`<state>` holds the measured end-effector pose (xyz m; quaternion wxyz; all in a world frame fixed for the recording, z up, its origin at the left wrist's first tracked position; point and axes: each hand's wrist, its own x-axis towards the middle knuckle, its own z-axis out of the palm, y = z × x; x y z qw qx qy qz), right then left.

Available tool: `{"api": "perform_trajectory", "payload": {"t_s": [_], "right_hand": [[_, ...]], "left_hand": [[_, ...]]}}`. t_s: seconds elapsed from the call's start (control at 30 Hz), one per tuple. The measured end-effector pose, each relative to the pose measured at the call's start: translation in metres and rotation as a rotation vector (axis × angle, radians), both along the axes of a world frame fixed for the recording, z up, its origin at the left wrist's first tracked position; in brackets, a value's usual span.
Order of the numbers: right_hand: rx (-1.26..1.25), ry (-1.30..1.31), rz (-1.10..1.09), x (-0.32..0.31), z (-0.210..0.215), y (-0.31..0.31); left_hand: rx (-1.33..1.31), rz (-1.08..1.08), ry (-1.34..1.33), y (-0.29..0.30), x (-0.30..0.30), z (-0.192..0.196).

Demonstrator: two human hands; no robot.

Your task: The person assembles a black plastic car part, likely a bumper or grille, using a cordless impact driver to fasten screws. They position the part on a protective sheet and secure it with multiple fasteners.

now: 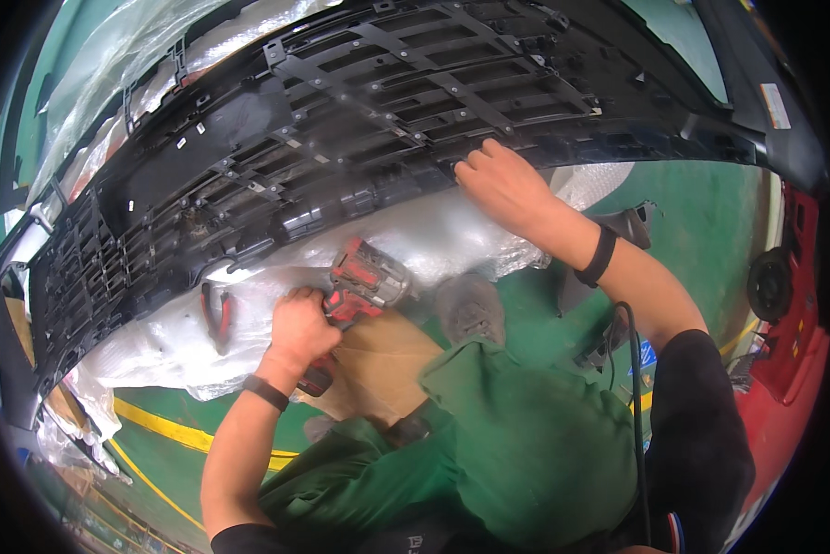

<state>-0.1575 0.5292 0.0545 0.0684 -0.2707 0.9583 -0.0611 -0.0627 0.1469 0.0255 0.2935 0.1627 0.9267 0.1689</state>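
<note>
My left hand (304, 325) is wrapped round the grip of a red and black cordless impact driver (370, 275). Its body lies above my fist and the battery end shows below it. My right hand (505, 189) is closed at the near edge of a large black plastic grille panel (341, 111). The fingertips are turned away, so what they hold, if anything, is hidden. Ribs, slots and several small fasteners cover the panel's face. Red-handled pliers (215, 316) rest on the clear plastic wrap (170, 346) just left of my left hand.
Brown cardboard (387, 355) lies by my knees on the green floor (701, 208), which has a yellow line (170, 429). A red vehicle body part (784, 369) stands at the right. Dark parts (632, 226) lie near my right forearm. My shoe (470, 309) is below the panel.
</note>
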Motion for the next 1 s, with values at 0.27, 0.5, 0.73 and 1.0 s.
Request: {"api": "perform_trajectory", "payload": {"t_s": [0.27, 0.5, 0.73, 1.0], "right_hand": [[-0.023, 0.033, -0.024, 0.002, 0.000, -0.001], [-0.073, -0.016, -0.161, 0.007, 0.011, -0.007], [-0.108, -0.008, -0.071, 0.004, -0.002, 0.001], [-0.022, 0.072, -0.057, 0.009, -0.010, -0.005]], "left_hand": [[-0.035, -0.005, 0.025, 0.000, 0.001, 0.001], [-0.035, 0.003, 0.012, 0.000, 0.001, 0.000], [-0.008, 0.011, 0.038, 0.000, 0.002, -0.002], [-0.028, 0.008, 0.006, 0.003, -0.002, 0.005]]}}
